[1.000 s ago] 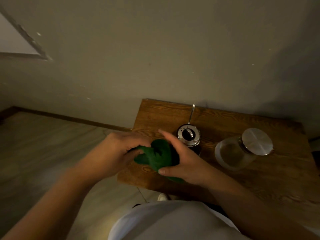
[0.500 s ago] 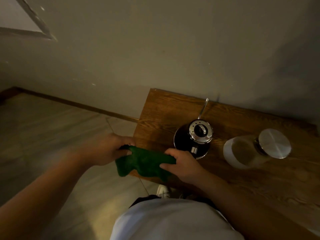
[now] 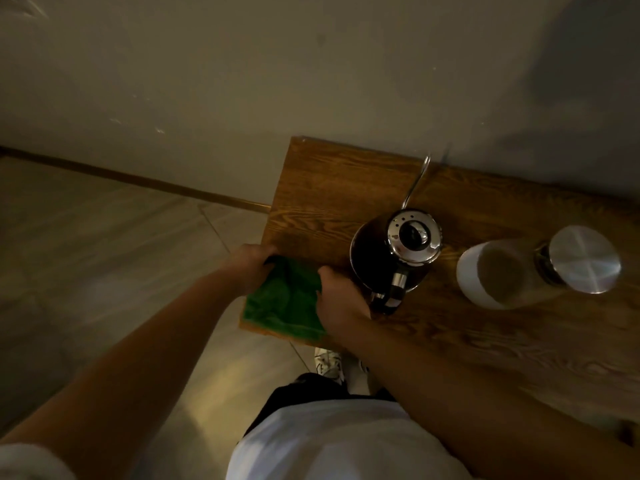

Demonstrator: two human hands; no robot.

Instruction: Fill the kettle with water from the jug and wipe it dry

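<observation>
A dark gooseneck kettle (image 3: pixel 372 258) with a shiny lid stands on the wooden table (image 3: pixel 332 188), its thin spout pointing towards the wall. To its right sits a clear glass jug (image 3: pixel 502 268) with a round metal lid. A green cloth (image 3: pixel 284 303) lies spread on the table's near left corner. My left hand (image 3: pixel 247 268) grips the cloth's left far edge. My right hand (image 3: pixel 337 299) holds its right edge, just left of the kettle's handle.
The table stands against a plain wall, with its left edge beside open tiled floor (image 3: pixel 104 254). A skirting board (image 3: pixel 138 180) runs along the wall. My white shoe (image 3: pixel 327 363) shows under the table's near edge.
Both hands have brought the bunched cloth away from the kettle down to the table's near left corner and spread it flat. The view has tilted down and left.
</observation>
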